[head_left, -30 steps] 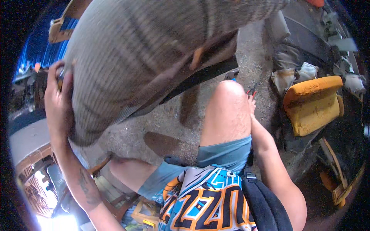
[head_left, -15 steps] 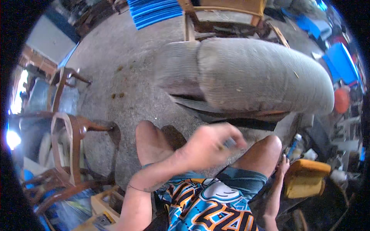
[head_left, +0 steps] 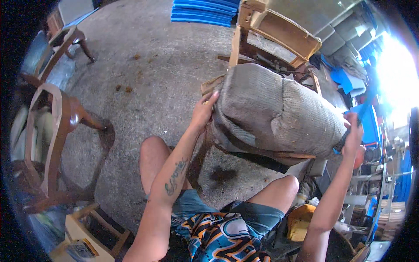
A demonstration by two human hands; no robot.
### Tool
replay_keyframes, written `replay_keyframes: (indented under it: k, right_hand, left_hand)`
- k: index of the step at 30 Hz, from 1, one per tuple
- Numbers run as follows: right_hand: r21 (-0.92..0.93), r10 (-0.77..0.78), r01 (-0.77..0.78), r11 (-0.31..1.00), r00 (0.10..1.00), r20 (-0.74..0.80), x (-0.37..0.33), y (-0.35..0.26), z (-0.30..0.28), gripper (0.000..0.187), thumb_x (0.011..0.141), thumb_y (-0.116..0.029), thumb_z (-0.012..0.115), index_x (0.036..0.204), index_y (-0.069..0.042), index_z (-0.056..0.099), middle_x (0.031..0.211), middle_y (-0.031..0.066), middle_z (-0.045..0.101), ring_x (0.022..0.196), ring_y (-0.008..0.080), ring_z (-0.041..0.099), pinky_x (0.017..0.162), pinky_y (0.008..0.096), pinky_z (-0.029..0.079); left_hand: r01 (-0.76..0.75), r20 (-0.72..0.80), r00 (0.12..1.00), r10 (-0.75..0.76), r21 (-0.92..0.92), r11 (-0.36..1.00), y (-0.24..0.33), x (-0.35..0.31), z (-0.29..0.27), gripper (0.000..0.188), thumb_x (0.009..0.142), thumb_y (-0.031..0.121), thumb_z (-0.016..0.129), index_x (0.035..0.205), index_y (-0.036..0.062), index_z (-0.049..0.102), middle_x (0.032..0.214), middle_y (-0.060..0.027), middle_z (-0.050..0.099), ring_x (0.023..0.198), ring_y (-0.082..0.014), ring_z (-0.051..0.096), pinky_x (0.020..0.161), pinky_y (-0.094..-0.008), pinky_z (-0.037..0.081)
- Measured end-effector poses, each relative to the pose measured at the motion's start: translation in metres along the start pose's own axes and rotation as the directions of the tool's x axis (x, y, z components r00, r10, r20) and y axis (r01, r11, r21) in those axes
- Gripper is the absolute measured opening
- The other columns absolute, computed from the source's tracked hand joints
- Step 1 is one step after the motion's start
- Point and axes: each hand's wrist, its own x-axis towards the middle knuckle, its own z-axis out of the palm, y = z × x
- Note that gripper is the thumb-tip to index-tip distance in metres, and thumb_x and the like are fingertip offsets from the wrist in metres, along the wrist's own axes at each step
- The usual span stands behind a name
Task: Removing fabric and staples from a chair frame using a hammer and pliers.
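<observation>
In front of my knees lies a bulky upholstered furniture piece (head_left: 257, 105), covered in worn grey ribbed fabric with a loose dark flap along its near lower side. My left hand (head_left: 205, 111) grips its left end, the thumb on the fabric and the other fingers partly hidden at the edge. Over by the right end, my right hand (head_left: 352, 135) is raised and closed round a long blue and dark tool (head_left: 367, 100). Glare and blur hide the kind of tool.
Curved wooden chair frames (head_left: 72, 115) stand at the left. A bare wooden furniture frame (head_left: 279, 32) and a stack of blue sheets (head_left: 203, 11) are behind the upholstered piece. A yellow foam piece (head_left: 301, 222) lies beside my right knee. Shelving (head_left: 379, 187) stands at the far right.
My left hand has moved from above my lap to the upholstered piece's left end. My right hand has risen from low at the right, now with the blue tool. The view has shifted right.
</observation>
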Motion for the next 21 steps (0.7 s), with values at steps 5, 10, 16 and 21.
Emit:
replay_keyframes:
  k: [5,10,16,21]
  right_hand:
    - [-0.61,-0.035,0.278,0.742,0.925,0.378,-0.001,-0.003,0.069,0.044,0.083,-0.042,0.054,0.094,0.001,0.056,0.095,0.022,0.055,0.095,0.0386,0.051,0.083,0.0419,0.038]
    - [-0.665,-0.049,0.443,0.602,0.851,0.522,-0.002,-0.035,0.084,0.036,0.082,-0.036,0.055,0.089,-0.001,0.056,0.09,0.0166,0.054,0.089,0.0343,0.051,0.078,0.0427,0.039]
    - [-0.771,-0.132,0.356,0.527,0.931,0.34,-0.028,-0.027,0.085,0.03,0.077,-0.033,0.062,0.087,-0.005,0.055,0.093,0.0093,0.052,0.09,0.0288,0.048,0.077,0.0408,0.037]
    - [-0.704,-0.093,0.338,0.625,0.927,0.362,-0.018,-0.012,0.084,0.031,0.07,-0.032,0.068,0.086,-0.008,0.056,0.099,0.0057,0.053,0.094,0.0274,0.047,0.078,0.0396,0.035]
  left_hand:
    - [-0.131,0.164,0.978,0.126,0.02,0.991,0.026,-0.007,0.0,0.027,0.081,0.028,0.063,0.087,0.0017,0.064,0.069,0.0017,0.058,0.058,-0.0049,0.048,0.052,-0.0217,0.038]
    - [-0.158,0.222,0.962,0.16,-0.028,0.987,0.039,-0.013,-0.009,0.019,0.08,0.023,0.064,0.078,0.004,0.063,0.065,0.0035,0.058,0.061,-0.0047,0.052,0.056,-0.0203,0.041]
    - [-0.186,0.002,0.98,0.199,0.353,0.917,0.024,0.012,-0.015,0.027,0.083,0.024,0.06,0.078,-0.003,0.058,0.062,-0.002,0.055,0.067,-0.0044,0.048,0.055,-0.0265,0.04]
    - [-0.044,-0.074,0.992,0.105,0.573,0.818,0.067,0.006,0.008,0.028,0.081,0.026,0.061,0.082,-0.0013,0.058,0.066,-0.0133,0.059,0.061,-0.02,0.055,0.061,-0.0314,0.043]
